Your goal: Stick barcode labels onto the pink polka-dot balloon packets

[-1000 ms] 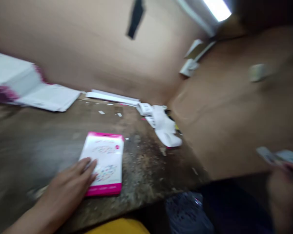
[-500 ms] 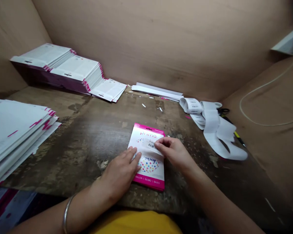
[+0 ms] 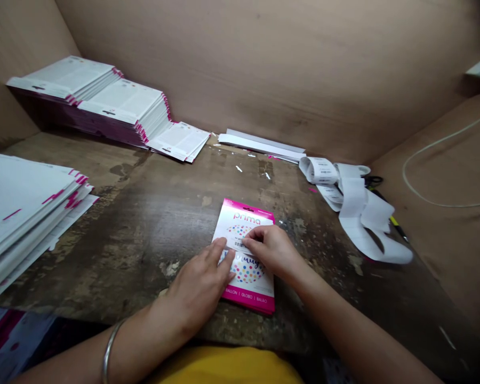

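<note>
Clock centred on the packet, 12 = away from the wearer.

Packet (image 3: 246,290): flat on the desk (image 3: 164,197), pink bands top and bottom, "prima" print and coloured dots on white. More pink edge shows beneath it at 3 to 5.

Left hand (image 3: 196,285): comes in from 8, palm down, fingertips on the packet's left part. Left grip open, fingers slightly spread, pressing rather than pinching. Metal bangle (image 3: 109,352) on that wrist.

Right hand (image 3: 280,253): comes in from 4, over the packet's right edge. Right grip narrow, thumb and index on the right end of the barcode label (image 3: 239,244). Label lies over the packet's middle; can't tell if all of it touches.

Around it:
- 2: curled label strip (image 3: 352,213), printed coil at its near-left end. Scissors (image 3: 374,181) just behind it, yellow-black pen (image 3: 398,228) at its right side, partly hidden.
- 12: long white strips (image 3: 260,146) along the back wall, small scraps (image 3: 239,168) in front.
- 10: stepped card stacks (image 3: 116,101), white faces up.
- 9: bigger stack (image 3: 24,197), uneven edges, cut by the frame.
</note>
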Motion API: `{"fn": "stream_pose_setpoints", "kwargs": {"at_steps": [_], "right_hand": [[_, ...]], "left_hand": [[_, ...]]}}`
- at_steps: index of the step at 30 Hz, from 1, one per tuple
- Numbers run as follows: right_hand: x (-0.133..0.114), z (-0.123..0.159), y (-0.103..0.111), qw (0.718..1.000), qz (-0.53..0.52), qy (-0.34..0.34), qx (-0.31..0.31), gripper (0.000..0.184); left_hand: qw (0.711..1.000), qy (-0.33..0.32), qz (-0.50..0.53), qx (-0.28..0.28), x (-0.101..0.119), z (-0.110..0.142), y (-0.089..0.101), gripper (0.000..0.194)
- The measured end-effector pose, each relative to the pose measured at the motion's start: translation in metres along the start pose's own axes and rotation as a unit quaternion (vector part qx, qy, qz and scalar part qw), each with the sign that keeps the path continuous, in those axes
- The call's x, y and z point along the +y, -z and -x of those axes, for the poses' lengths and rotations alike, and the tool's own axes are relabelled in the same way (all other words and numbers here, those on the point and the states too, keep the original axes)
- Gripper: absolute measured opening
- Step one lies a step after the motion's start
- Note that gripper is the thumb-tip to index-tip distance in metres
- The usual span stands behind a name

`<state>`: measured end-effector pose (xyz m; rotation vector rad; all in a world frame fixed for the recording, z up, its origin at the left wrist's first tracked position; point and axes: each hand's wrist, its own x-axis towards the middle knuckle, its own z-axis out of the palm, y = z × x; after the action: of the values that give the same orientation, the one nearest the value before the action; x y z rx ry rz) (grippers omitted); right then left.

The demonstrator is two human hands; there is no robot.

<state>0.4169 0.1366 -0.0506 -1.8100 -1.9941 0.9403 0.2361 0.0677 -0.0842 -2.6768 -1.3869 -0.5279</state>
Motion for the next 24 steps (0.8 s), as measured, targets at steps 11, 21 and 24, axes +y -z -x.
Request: {"fn": "stream_pose_setpoints", "kwargs": {"at_steps": [11,21,24], "right_hand": [[-0.011,0.007,-0.005,0.993,0.11,0.015,0.039,0.012],[0.032,0.033,0.016,0.972,0.138,-0.108,0.153,0.03],[0.031,0.044,0.003,0.976,0.114,-0.087,0.165,0.027]], "left_hand": [[0.999,-0.029,-0.005,-0.031,-0.001,-0.001,-0.005,0.039],[0.994,0.001,0.083,-0.073,-0.002,-0.004,0.002,0.039],[0.97,0.102,0.212,-0.064,-0.011,-0.006,0.009,0.036]]}}
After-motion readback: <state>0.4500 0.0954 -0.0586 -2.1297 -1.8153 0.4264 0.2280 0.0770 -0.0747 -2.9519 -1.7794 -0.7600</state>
